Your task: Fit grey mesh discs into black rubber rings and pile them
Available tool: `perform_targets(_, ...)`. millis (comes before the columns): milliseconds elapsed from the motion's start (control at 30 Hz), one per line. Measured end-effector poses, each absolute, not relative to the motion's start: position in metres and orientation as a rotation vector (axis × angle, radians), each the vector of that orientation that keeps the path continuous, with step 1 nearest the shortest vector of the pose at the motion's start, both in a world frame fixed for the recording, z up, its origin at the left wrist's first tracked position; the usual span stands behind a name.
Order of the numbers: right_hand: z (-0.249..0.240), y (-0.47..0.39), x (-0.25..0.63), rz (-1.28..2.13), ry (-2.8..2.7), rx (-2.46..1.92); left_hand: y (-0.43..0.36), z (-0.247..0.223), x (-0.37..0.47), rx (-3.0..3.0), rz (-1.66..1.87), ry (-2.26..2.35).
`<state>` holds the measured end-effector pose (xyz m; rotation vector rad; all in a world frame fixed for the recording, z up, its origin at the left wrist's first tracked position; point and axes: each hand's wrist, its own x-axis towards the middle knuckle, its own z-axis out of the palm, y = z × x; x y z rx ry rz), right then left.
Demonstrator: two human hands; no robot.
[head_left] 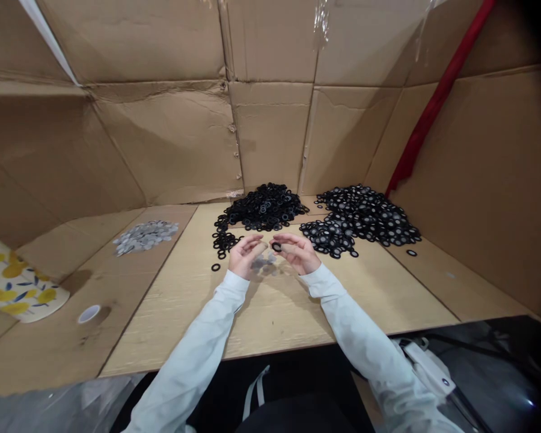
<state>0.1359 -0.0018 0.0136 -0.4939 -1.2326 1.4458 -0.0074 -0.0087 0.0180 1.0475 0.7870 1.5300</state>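
My right hand (301,255) pinches a black ring (276,246) between thumb and fingers, just right of the middle of the table. Facing it across a small gap, my left hand (244,255) has its thumb and fingers closed together; anything between them is too small to make out. Under and between the hands lie several loose grey translucent discs (265,264). A heap of black rings (267,205) stands behind my hands, with a few rings spilling to the left. Behind and right of my right hand spreads a heap of black rings with pale centres (365,219).
Cardboard walls (270,132) enclose the back and sides. On the left are a pile of grey discs (145,236), a small white round lid-like piece (89,314) and a lemon-patterned container (20,282). A red strip (428,114) hangs at the right.
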Motion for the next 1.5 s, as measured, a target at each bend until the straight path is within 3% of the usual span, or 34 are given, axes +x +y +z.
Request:
perform_targets(300,0.005,0.004,0.13,1.446,-1.167,-0.509,-0.015,0.024,-0.007,1.383,1.524,0.872)
perform_targets(533,-0.003,0.009,0.125,1.152,-1.348,-0.724,-0.008,0.017,-0.009,1.228,1.543,0.978)
perform_targets(800,-0.004,0.006,0.124,0.724,-1.532,-0.913,-0.007,0.011,-0.003,0.736,1.181,0.871)
perform_targets(1200,-0.005,0.001,0.121,0.613,-1.677,-0.849,-0.011,0.006,-0.002,0.44,0.86,0.618)
perform_targets(1500,-0.007,0.0,0.119,0.533,-1.699,-0.865,-0.013,0.0,0.001,0.413,0.867,0.475)
